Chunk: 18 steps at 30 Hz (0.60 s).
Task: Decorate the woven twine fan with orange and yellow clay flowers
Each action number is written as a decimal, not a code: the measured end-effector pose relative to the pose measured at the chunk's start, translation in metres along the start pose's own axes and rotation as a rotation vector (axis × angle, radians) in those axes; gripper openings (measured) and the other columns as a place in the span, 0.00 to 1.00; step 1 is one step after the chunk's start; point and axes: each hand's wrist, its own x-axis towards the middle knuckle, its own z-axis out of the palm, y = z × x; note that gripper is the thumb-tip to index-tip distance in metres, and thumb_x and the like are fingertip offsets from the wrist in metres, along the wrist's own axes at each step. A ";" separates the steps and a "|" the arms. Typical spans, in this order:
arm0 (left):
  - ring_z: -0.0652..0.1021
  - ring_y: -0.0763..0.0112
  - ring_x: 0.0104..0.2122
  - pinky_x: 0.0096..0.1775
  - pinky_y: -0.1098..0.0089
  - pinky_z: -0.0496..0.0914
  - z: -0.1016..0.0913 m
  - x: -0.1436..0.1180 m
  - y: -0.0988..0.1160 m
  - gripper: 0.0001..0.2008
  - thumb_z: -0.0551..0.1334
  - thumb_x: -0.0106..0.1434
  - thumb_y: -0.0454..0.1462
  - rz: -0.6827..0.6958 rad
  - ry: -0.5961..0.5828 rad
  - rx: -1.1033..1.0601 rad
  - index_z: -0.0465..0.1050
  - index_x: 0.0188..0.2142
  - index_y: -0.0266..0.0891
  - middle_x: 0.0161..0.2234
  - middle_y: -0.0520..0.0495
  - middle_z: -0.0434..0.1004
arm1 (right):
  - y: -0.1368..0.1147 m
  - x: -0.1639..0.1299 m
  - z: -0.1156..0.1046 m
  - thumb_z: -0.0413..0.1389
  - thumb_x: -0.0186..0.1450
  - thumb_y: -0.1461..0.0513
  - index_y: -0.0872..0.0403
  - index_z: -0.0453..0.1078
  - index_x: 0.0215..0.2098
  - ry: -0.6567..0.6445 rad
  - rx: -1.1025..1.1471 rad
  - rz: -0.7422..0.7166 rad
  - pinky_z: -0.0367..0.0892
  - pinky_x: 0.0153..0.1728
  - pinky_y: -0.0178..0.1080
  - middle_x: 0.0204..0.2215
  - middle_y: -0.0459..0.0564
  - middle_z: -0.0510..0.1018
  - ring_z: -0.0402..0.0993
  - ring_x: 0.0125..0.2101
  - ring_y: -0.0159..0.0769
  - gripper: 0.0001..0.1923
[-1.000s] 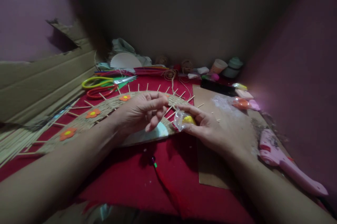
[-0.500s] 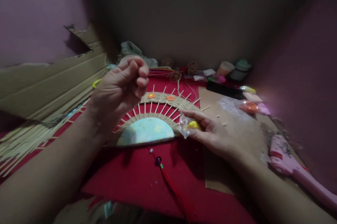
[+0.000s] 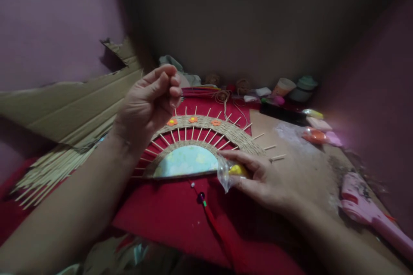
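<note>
A half-round woven fan of twine and wooden sticks lies on red cloth, with a pale card centre and small orange flowers on its band. My left hand is raised above the fan's left side, thumb and fingers pinched together; whether something tiny sits between them I cannot tell. My right hand rests at the fan's right corner and holds a small clear plastic bag with yellow pieces inside. A red tassel with a dark bead hangs from the fan's base.
Torn cardboard and a bundle of sticks lie to the left. A brown board is on the right with a pink glue gun. Cups, twine spools and small packets line the back wall.
My left hand left the bag and rose up and left above the fan, fingers pinched. My right hand with the bag drifted lower. The view swung left.
</note>
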 end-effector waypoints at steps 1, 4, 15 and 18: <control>0.73 0.86 0.25 0.25 0.86 0.67 -0.001 0.002 -0.001 0.11 0.53 0.65 0.26 -0.008 0.031 0.022 0.74 0.34 0.36 0.27 0.55 0.76 | 0.000 -0.002 0.000 0.58 0.55 0.63 0.49 0.70 0.49 -0.006 -0.019 0.007 0.70 0.34 0.40 0.37 0.49 0.78 0.73 0.34 0.37 0.22; 0.76 0.82 0.25 0.24 0.84 0.69 0.002 0.002 -0.007 0.09 0.56 0.64 0.27 -0.072 0.064 0.140 0.74 0.33 0.34 0.27 0.51 0.78 | 0.004 -0.007 -0.001 0.59 0.54 0.64 0.48 0.70 0.49 -0.008 -0.051 0.027 0.70 0.34 0.41 0.37 0.49 0.78 0.73 0.33 0.38 0.23; 0.74 0.74 0.20 0.24 0.74 0.69 0.024 0.033 -0.034 0.04 0.65 0.54 0.34 -0.323 -0.313 0.910 0.75 0.30 0.36 0.22 0.48 0.76 | 0.010 -0.006 -0.001 0.57 0.53 0.65 0.51 0.73 0.47 -0.038 0.049 0.055 0.71 0.32 0.39 0.34 0.49 0.78 0.73 0.31 0.37 0.22; 0.74 0.73 0.20 0.24 0.74 0.68 0.015 0.050 -0.053 0.05 0.62 0.55 0.35 -0.253 -0.402 1.207 0.74 0.32 0.35 0.23 0.48 0.76 | 0.009 -0.006 -0.002 0.56 0.53 0.66 0.53 0.73 0.48 -0.039 0.062 0.043 0.71 0.34 0.39 0.36 0.51 0.79 0.74 0.33 0.37 0.23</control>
